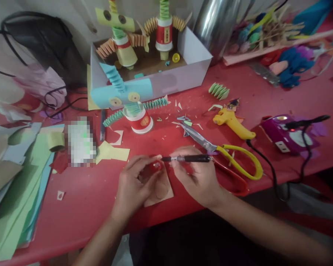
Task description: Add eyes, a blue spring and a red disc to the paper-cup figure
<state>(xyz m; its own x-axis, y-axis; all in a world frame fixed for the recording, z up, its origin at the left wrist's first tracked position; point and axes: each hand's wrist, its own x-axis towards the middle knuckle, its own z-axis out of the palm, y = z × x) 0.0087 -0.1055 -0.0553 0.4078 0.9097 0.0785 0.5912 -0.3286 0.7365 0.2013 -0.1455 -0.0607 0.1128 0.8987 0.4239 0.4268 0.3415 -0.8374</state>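
Observation:
My right hand (195,176) is closed round a black pen (187,159) that lies almost level, its tip pointing left at a small red round piece (156,166). My left hand (135,183) pinches that red piece between thumb and fingers. Both hands rest over a tan paper sheet (162,192) with a circle drawn on it, lying on the red table (94,199). Yellow-handled scissors (224,153) lie just right of my right hand, blades pointing up-left.
A yellow glue gun (233,122) and a purple power strip (287,135) lie to the right. A grey box (183,74) with paper figures stands at the back, a blue paper figure on a red-and-white cup (140,120) before it. Coloured paper sheets (16,192) pile at left.

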